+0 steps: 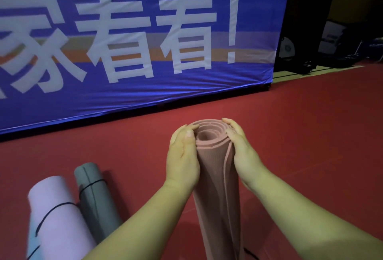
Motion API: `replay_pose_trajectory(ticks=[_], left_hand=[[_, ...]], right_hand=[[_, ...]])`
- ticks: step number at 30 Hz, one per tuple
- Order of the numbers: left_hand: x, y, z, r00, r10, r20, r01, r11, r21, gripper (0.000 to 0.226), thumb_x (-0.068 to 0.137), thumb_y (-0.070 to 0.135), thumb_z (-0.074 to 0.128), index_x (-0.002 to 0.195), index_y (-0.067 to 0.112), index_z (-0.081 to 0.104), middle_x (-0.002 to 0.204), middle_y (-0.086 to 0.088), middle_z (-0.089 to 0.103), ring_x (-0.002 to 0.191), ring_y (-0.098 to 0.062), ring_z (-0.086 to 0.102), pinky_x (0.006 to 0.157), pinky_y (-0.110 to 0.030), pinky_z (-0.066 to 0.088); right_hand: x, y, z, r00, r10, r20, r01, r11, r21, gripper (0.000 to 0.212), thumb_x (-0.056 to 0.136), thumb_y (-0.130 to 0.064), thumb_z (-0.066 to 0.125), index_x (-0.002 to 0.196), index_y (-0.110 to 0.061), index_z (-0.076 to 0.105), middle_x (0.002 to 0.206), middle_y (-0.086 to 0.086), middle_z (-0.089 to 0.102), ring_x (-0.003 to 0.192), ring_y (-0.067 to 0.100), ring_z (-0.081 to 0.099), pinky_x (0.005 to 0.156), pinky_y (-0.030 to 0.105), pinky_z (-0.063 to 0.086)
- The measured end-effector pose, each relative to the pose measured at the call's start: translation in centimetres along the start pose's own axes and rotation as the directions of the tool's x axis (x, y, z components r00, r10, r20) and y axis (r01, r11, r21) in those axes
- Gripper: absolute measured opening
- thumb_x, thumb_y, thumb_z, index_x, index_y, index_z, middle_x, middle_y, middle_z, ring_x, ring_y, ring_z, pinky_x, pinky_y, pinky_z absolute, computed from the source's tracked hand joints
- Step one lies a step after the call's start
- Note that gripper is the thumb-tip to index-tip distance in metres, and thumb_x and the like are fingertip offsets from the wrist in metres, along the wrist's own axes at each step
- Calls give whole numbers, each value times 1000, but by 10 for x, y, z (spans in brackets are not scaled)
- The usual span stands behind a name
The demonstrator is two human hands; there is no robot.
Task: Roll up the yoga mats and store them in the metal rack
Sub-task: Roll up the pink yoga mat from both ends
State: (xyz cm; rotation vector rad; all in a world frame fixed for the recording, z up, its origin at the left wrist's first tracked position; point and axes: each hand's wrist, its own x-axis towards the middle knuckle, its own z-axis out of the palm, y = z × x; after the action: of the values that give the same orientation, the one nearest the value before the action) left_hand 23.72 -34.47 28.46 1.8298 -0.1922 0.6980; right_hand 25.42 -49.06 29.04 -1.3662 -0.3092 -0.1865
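Standing on end in the near middle of the scene, the pink mat (215, 176) is squeezed between both hands just below its top. The left hand (182, 152) lies with its palm flat on the left side of the roll and its thumb hooked over the rim. The right hand (240, 147) closes on the right side, fingertips curling over the spiral edge. I judge this grip is meant to keep the layers tight and level the end, since the coils look a little loose and uneven at the top and no band is seen round the roll.

At the near left, well apart from the hands, a lilac mat (53, 214) and a grey-green mat (93, 193) lie side by side on the red floor (300, 135), touching or nearly so. Each is already rolled and cinched with a black band (91, 185).

A blue banner (145, 85) with white lettering closes off the far side, and dark equipment (331, 52) stands at the far right. The metal rack is not in view, so the way to it cannot be judged.
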Motion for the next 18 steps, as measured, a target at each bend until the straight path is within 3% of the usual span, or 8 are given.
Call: replay_pose_trajectory(ticks=[2,5,7,9,11,15,18], left_hand=[[-2,6,-10,999,-11,50,9,999,40,44,87,63,35,109,40,66,138,-1,53,137,1,36,108,-5,23],[-4,13,-27,995,30,93,-36,997,67,38,69,66,60,100,45,62,142,-4,45,136,17,26,100,2,21],[-1,20,-40,990,93,103,-102,990,93,41,63,65,69,99,46,63,145,-2,43,141,12,24,103,0,23],[6,29,-51,984,142,110,-156,979,135,49,57,65,75,101,46,63,148,2,38,144,7,24,107,-4,25],[11,39,-59,971,196,136,-218,961,170,60,49,64,83,102,46,63,151,5,32,144,11,21,108,-3,24],[16,32,-65,943,273,189,-314,920,236,68,46,56,94,106,41,65,152,5,28,143,10,22,111,-6,24],[3,1,-59,947,246,208,-300,910,286,65,49,63,86,106,39,66,150,7,29,142,-5,34,117,-28,33]], right_hand=[[1,-1,4,999,36,35,-37,999,30,27,106,-25,45,129,-35,55,137,-1,63,122,4,60,106,21,44],[2,-3,11,991,98,93,-105,992,70,37,97,-43,54,133,-50,49,145,-4,57,134,9,53,121,38,32],[4,-6,16,991,103,83,-112,987,116,38,97,-42,53,135,-43,53,140,-7,62,131,9,56,122,40,31],[8,-12,24,991,75,109,-95,977,192,35,106,-29,42,139,-29,54,138,-4,64,130,10,57,121,41,32],[9,-21,33,988,49,144,-84,964,250,36,109,-24,36,141,-25,51,138,-3,64,130,11,58,119,38,34],[11,-15,35,975,108,192,-158,951,266,42,109,-27,36,150,-31,41,139,-9,63,129,8,57,120,38,32],[4,15,24,930,273,246,-311,942,130,44,107,-36,40,149,-47,39,142,-18,59,132,7,54,121,45,30]])
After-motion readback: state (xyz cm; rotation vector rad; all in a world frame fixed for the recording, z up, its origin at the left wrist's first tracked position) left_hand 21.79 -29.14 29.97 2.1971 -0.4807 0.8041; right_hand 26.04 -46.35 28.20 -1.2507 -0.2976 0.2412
